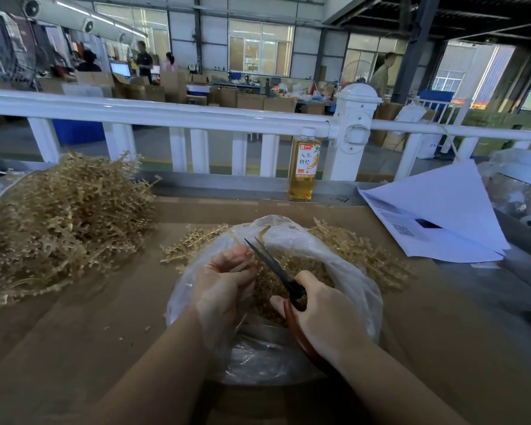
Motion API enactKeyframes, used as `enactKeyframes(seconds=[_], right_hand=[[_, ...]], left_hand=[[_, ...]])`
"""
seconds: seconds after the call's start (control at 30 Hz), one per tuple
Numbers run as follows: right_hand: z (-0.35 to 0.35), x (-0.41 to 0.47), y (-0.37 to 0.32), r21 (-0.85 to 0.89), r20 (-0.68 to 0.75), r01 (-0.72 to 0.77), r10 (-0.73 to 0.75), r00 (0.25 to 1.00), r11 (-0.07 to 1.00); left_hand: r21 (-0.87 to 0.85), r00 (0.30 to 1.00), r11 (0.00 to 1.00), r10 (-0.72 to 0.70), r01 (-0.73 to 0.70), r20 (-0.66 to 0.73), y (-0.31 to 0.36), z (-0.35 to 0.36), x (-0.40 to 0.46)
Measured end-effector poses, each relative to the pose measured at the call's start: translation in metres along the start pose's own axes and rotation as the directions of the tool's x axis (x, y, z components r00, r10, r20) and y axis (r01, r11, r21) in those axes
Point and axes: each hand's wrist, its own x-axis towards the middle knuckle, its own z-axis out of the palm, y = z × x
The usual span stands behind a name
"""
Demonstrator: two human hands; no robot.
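My right hand grips black scissors with brown handles, blades parted and pointing up-left over a clear plastic bag lining a round bowl. The bag holds small tan cut pieces. My left hand pinches a thin pale tan plastic sprue strip above the bag, right beside the scissor tips. The strip's lower end is hidden inside my fingers.
A big heap of tan plastic sprue branches lies at left on the cardboard-covered table; smaller piles flank the bag. A drink bottle stands by the white railing. White paper sheets lie at right.
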Motion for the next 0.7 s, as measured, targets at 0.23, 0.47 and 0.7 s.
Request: enactKeyframes(seconds=[0.23,0.47,0.7], right_hand=[[-0.0024,-0.0015,-0.0005,-0.031,0.055,0.024,-0.022,0.998,0.999],[-0.0063,-0.0016,-0.0024,-0.017,0.095,0.039,-0.037,0.995,0.999],[-0.0075,-0.0004,-0.0027,-0.028,0.097,0.052,-0.049,0.994,0.998]], left_hand=[[-0.122,0.999,0.993,-0.007,0.001,-0.042,0.0025,0.0062,-0.0003],[-0.168,0.999,0.986,-0.018,0.01,-0.043,0.0008,0.0068,0.0001],[-0.233,0.999,0.972,-0.006,-0.004,-0.044,-0.0013,0.0072,0.0006]])
